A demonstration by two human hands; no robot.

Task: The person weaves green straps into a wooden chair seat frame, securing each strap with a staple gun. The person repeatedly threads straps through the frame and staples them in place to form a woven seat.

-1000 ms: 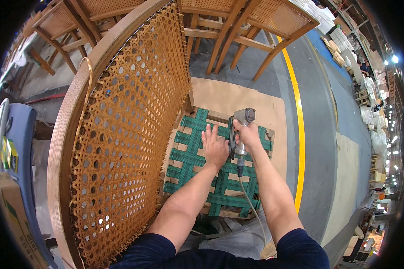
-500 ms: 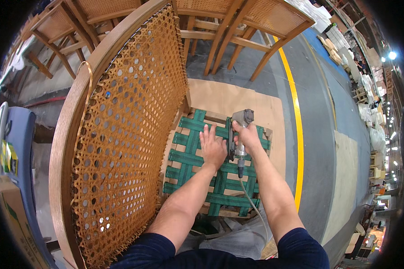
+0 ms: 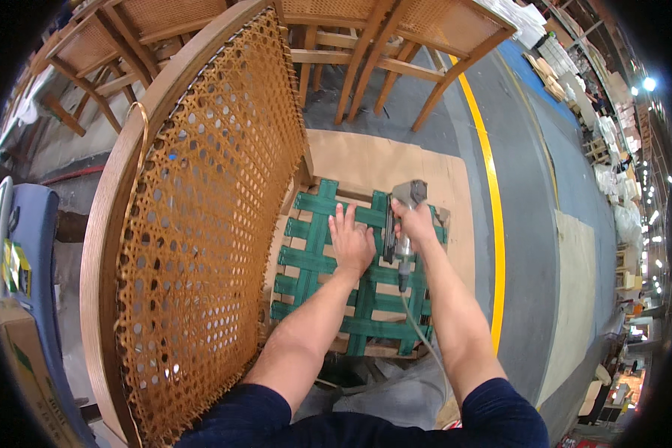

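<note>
Cardboard [image 3: 396,153] on grey floor [image 3: 530,261] borders the green webbing [image 3: 306,259]. The left hand [image 3: 353,250] lies spread over that webbing; the right hand [image 3: 417,222] grips a pneumatic tool [image 3: 409,194] over its right part, now farther from the left, exposing more webbing between.

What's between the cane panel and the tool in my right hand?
In the head view, your left hand and the green webbing under it lie between the cane panel and tool.
</note>
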